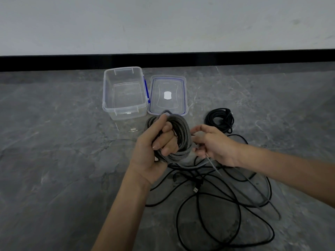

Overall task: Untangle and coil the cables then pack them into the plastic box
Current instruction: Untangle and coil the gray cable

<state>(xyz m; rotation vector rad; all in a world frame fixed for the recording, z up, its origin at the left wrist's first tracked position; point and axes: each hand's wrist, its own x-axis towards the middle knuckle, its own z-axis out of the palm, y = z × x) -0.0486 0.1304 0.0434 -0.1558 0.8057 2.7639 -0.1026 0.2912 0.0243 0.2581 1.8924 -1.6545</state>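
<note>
My left hand (pixel 154 153) grips a coil of grey braided cable (pixel 183 134) held above the floor. My right hand (pixel 215 144) pinches the loose grey strand beside the coil; that strand trails down to the right along the floor. A loose black cable (pixel 213 201) lies in tangled loops below my hands, with a USB plug (pixel 195 189) showing. A coiled black cable (pixel 220 120) rests on the floor to the right. The clear plastic box (pixel 108 105) stands open behind the coil, with nothing in it.
The box's clear lid with blue seal (pixel 184 87) lies flat just right of the box. A grey marbled floor (pixel 54 142) runs back to a black skirting board (pixel 54 63) and a pale wall.
</note>
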